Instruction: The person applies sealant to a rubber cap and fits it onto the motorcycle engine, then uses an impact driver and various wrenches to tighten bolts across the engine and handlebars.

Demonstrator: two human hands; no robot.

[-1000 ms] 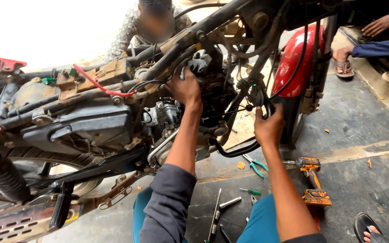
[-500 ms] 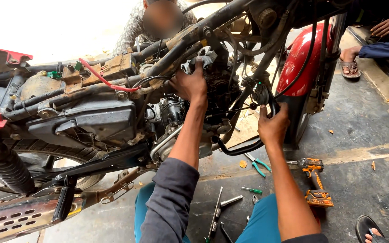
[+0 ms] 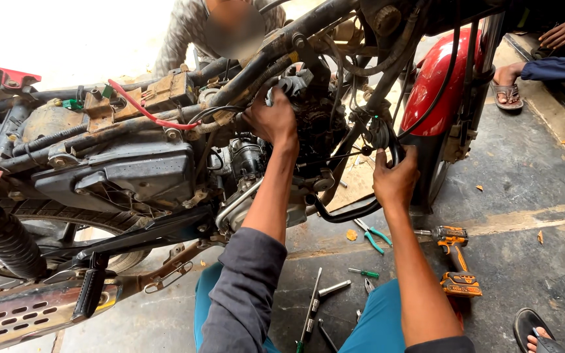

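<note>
Two hands are working on the stripped motorcycle's engine [image 3: 308,131], centre of frame. Left hand [image 3: 274,121] is gripping a grey part at its top; right hand [image 3: 395,178] is closing around a black frame tube [image 3: 351,212]. Steadying both before pulling seems wise, keeping cables clear.

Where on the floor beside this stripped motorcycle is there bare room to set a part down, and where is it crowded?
Bare floor lies right of the cordless drill, up to the sandalled foot. Another free strip runs behind the red tank. It is crowded between the person's knees: pliers, screwdriver and wrenches lie close together there.
</note>
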